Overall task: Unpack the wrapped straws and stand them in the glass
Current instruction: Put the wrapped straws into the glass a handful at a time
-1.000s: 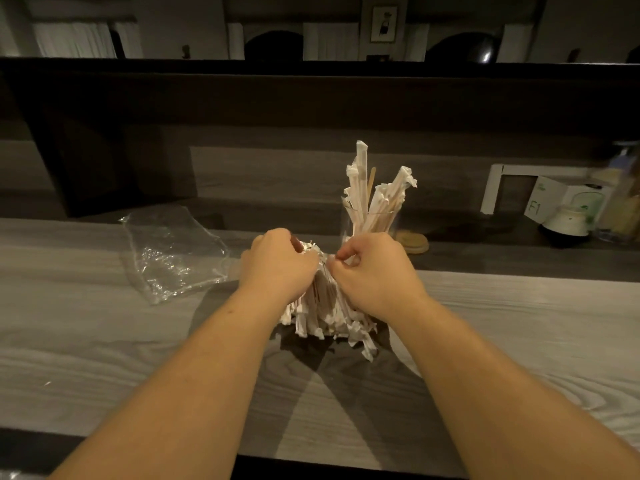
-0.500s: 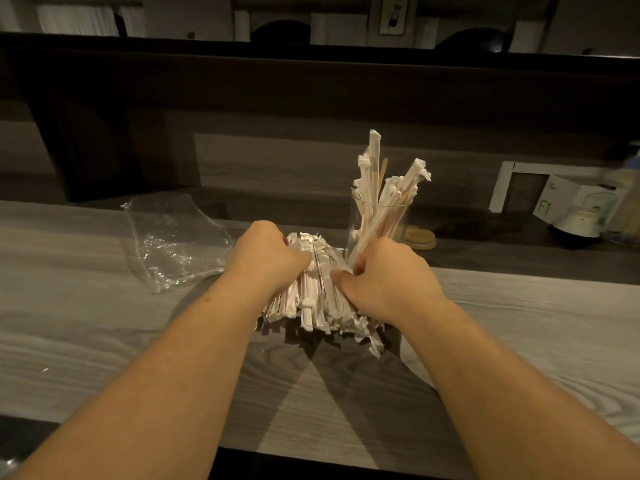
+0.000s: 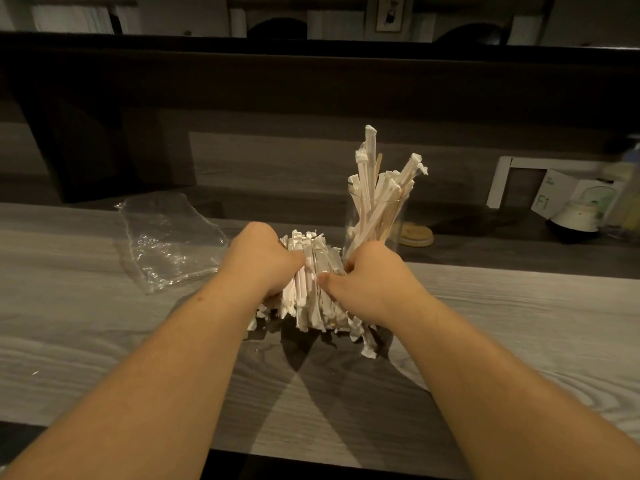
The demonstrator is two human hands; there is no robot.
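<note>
Seemingly partway through the job, a person stands at a grey wood-grain counter [image 3: 104,323], both bare forearms reaching forward from the near edge. Between the hands sits a thick bundle of paper-wrapped straws [image 3: 311,289], white and standing roughly on end, its lower ends splayed on the counter. The left hand [image 3: 259,265] is curled round the bundle's left side, thumb pressed against the wrappers. The right hand [image 3: 367,282] grips the right side, thumb tip showing at the front; how its other fingers lie behind the bundle cannot be seen.

Just beyond the right hand, touching or nearly touching the bundle, stands a clear glass [image 3: 375,220] already holding a loose fan of wrapped straws [image 3: 381,181] that lean outward above its rim. To the far left lies a crumpled clear plastic wrapper [image 3: 166,244], flat on the counter and apart from the hands. A small round wooden lid [image 3: 415,235] sits behind the glass on a lower dark ledge.

The step in hand looks like gathering the bundle to lift it into the glass. To do it well, squeeze the straws evenly from both sides so none slip out of the middle, and keep them upright. Lift clear of the rim before moving right. Lower them slowly, since the glass is light, partly full and could tip if knocked.
</note>
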